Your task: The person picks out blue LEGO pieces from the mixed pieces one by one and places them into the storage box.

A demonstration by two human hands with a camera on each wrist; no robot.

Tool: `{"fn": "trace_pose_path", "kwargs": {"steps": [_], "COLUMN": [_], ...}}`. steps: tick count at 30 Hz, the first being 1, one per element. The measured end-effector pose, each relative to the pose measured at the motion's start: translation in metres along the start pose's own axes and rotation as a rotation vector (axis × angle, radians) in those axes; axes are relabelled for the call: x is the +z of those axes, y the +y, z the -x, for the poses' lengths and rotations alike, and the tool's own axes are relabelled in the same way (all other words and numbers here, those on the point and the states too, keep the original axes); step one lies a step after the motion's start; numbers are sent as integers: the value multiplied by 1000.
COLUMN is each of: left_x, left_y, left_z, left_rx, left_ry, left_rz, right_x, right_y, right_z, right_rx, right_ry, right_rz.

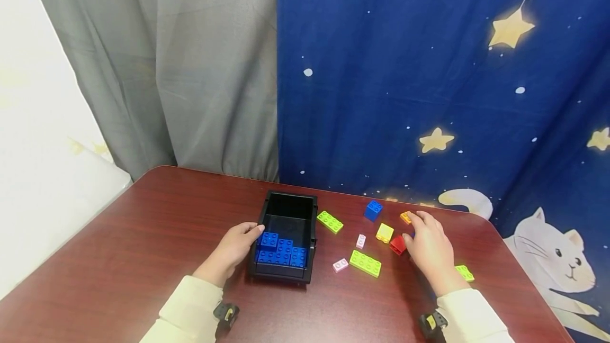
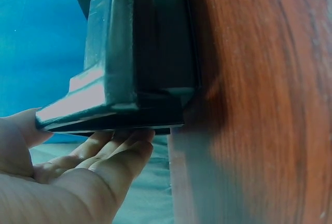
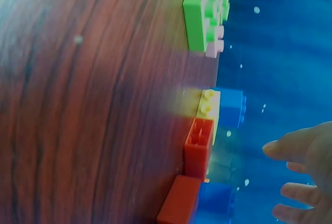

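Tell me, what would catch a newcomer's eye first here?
The black box on the dark red table stands out, blue bricks gathered in its near end. Bright loose bricks, some lime, lie scattered to its right. Behind hangs a blue curtain with yellow stars and, far right, a pale cat.

Right wrist view's lower edge crops 1 red brick (image 3: 179, 201).
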State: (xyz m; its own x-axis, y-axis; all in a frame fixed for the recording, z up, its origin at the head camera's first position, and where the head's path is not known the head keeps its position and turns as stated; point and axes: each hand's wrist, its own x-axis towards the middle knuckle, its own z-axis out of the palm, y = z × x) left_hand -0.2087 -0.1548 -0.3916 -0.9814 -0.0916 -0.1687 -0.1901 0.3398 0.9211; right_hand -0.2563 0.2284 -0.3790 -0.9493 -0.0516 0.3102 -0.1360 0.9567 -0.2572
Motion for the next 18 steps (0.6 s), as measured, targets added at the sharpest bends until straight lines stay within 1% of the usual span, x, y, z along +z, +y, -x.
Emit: {"fn": "trace_pose_path", "kwargs": {"steps": [6,12,18], "left_x": [0,0,1], "left_y": [0,0,0], "left_z": [0,0,1], "left_rx": [0,10,7], "left_ry": [3,1,0], "left_rz": [-8,-3,4], "right_x": [0,0,2], "right_y": [9,17,20], "right_z": [-2,-4,-5], "right_rx": [57,107,133], "right_ry": [-72,-170,-218], "right_rz": [32,68,78]}}
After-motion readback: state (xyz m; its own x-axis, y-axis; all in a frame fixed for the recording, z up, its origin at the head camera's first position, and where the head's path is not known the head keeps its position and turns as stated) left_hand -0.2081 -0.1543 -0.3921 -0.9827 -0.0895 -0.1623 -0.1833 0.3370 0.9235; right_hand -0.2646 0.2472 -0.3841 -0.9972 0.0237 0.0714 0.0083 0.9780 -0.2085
